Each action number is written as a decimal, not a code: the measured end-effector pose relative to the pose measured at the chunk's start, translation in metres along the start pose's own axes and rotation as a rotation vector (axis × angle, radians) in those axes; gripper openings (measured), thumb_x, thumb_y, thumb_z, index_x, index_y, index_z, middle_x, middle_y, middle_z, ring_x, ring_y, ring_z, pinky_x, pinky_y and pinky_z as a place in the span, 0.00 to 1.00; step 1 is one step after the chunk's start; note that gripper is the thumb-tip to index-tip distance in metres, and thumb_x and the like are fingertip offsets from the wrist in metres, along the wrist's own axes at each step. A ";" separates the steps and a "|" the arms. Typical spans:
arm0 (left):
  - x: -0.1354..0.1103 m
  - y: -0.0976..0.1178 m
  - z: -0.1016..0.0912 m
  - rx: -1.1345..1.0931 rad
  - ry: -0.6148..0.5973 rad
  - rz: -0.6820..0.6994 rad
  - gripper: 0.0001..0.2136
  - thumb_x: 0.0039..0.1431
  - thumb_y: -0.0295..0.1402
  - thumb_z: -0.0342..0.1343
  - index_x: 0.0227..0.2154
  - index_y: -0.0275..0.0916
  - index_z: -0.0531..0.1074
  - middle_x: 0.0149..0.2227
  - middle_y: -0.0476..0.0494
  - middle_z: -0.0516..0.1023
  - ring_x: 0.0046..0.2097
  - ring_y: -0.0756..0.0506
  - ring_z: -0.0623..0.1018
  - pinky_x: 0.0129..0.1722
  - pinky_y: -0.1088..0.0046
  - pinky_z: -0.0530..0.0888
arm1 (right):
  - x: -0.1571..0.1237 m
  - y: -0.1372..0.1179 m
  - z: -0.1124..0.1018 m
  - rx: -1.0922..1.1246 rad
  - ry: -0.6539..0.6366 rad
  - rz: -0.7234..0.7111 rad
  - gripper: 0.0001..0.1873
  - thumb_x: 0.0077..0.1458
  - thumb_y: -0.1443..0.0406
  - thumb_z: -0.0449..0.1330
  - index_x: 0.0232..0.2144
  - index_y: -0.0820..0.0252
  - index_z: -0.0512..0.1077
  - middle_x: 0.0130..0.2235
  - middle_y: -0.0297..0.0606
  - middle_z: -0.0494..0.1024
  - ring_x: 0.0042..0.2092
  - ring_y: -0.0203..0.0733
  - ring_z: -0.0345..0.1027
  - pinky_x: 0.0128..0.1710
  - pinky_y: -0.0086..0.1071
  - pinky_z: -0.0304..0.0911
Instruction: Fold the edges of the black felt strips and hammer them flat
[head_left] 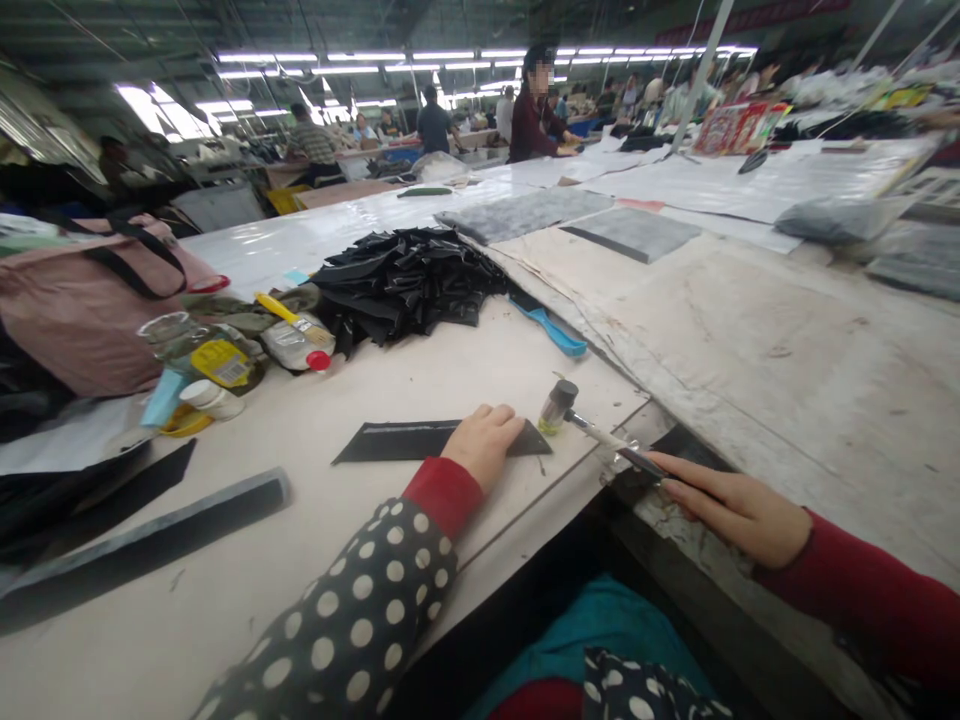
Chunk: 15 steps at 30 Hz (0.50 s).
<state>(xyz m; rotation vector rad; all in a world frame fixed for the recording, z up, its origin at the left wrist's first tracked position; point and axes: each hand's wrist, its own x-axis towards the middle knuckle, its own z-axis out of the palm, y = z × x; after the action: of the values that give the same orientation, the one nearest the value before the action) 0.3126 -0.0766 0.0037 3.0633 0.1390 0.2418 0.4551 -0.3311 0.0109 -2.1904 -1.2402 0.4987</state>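
Note:
My left hand (486, 442) presses down on a flat black strip (405, 440) with slanted ends, its fingers curled together over the right part. A pale line runs along the strip's upper edge. In my right hand (739, 512) is the handle of a small mallet (564, 402), with a dark cap on one end of its head and a clear yellowish face on the other. The mallet's head is just beyond the strip's right end, close above the table or touching it; which of these, I cannot tell.
A heap of black pieces (412, 285) lies behind the strip, with a blue brush-like tool (553, 330) to its right. At left are a glass jar (214, 355), a yellow brush (289, 315), a white bottle (212, 399) and another long strip (150, 535). A co-worker (534, 110) stands farther back.

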 end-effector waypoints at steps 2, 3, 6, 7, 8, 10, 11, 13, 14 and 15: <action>-0.002 0.000 0.001 -0.036 0.017 -0.011 0.15 0.53 0.21 0.43 0.42 0.38 0.67 0.41 0.44 0.68 0.39 0.47 0.65 0.44 0.70 0.66 | -0.001 0.000 0.000 -0.014 0.006 -0.034 0.26 0.53 0.52 0.45 0.48 0.59 0.66 0.38 0.38 0.76 0.33 0.41 0.70 0.36 0.32 0.65; -0.003 0.000 0.001 -0.053 0.025 -0.017 0.15 0.53 0.21 0.43 0.42 0.38 0.67 0.41 0.44 0.68 0.40 0.47 0.66 0.44 0.70 0.66 | -0.001 0.000 0.000 -0.021 0.004 -0.051 0.25 0.53 0.52 0.45 0.47 0.58 0.67 0.40 0.37 0.75 0.35 0.41 0.70 0.38 0.32 0.65; -0.005 0.000 0.001 -0.088 0.039 -0.018 0.16 0.52 0.21 0.43 0.43 0.37 0.67 0.41 0.44 0.69 0.41 0.47 0.66 0.45 0.70 0.66 | 0.001 0.000 -0.001 -0.061 -0.004 -0.086 0.24 0.54 0.54 0.45 0.48 0.58 0.66 0.42 0.37 0.74 0.37 0.41 0.70 0.39 0.32 0.65; -0.006 0.000 0.001 -0.095 0.041 -0.014 0.16 0.52 0.21 0.43 0.43 0.37 0.67 0.42 0.44 0.69 0.41 0.47 0.67 0.45 0.69 0.66 | 0.003 0.000 -0.002 -0.080 0.003 -0.095 0.23 0.54 0.55 0.44 0.48 0.58 0.65 0.43 0.37 0.74 0.38 0.42 0.70 0.39 0.32 0.65; -0.006 0.000 0.001 -0.100 0.041 -0.010 0.16 0.52 0.21 0.43 0.43 0.37 0.67 0.42 0.44 0.70 0.41 0.47 0.67 0.45 0.69 0.66 | 0.005 0.000 -0.002 -0.098 0.016 -0.106 0.23 0.55 0.56 0.44 0.49 0.58 0.65 0.44 0.37 0.73 0.40 0.42 0.69 0.41 0.32 0.65; -0.007 0.000 0.000 -0.102 0.040 -0.003 0.16 0.52 0.20 0.43 0.43 0.36 0.67 0.42 0.44 0.70 0.42 0.47 0.67 0.46 0.69 0.66 | 0.011 -0.001 -0.003 -0.137 0.038 -0.139 0.23 0.55 0.57 0.44 0.50 0.60 0.64 0.46 0.38 0.71 0.45 0.43 0.67 0.45 0.34 0.62; -0.007 0.000 0.000 -0.101 0.040 -0.001 0.16 0.52 0.20 0.43 0.42 0.36 0.67 0.41 0.43 0.70 0.42 0.46 0.67 0.46 0.69 0.66 | 0.014 -0.001 -0.003 -0.157 0.038 -0.156 0.23 0.55 0.58 0.44 0.50 0.61 0.63 0.47 0.39 0.71 0.46 0.43 0.66 0.46 0.35 0.62; -0.007 0.000 0.001 -0.097 0.039 0.003 0.15 0.53 0.21 0.44 0.42 0.36 0.67 0.41 0.43 0.70 0.42 0.46 0.67 0.46 0.68 0.66 | 0.020 -0.004 -0.006 -0.193 0.028 -0.190 0.23 0.55 0.59 0.43 0.50 0.60 0.63 0.46 0.39 0.71 0.45 0.43 0.66 0.46 0.35 0.62; -0.007 0.000 0.001 -0.096 0.041 0.003 0.15 0.53 0.21 0.44 0.42 0.36 0.67 0.41 0.43 0.71 0.42 0.46 0.67 0.46 0.68 0.66 | 0.022 -0.006 -0.008 -0.207 0.031 -0.208 0.22 0.56 0.59 0.43 0.50 0.59 0.63 0.46 0.38 0.71 0.45 0.43 0.66 0.46 0.35 0.62; -0.007 0.000 0.001 -0.099 0.044 0.005 0.15 0.53 0.21 0.44 0.42 0.36 0.67 0.41 0.43 0.71 0.42 0.46 0.67 0.46 0.68 0.66 | 0.023 -0.007 -0.011 -0.217 0.046 -0.227 0.22 0.56 0.59 0.43 0.50 0.58 0.63 0.46 0.38 0.71 0.45 0.43 0.67 0.45 0.35 0.63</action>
<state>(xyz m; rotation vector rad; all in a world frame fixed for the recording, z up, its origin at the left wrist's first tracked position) 0.3063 -0.0769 0.0017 2.9615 0.1176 0.3071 0.4679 -0.3114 0.0227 -2.1835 -1.5561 0.2298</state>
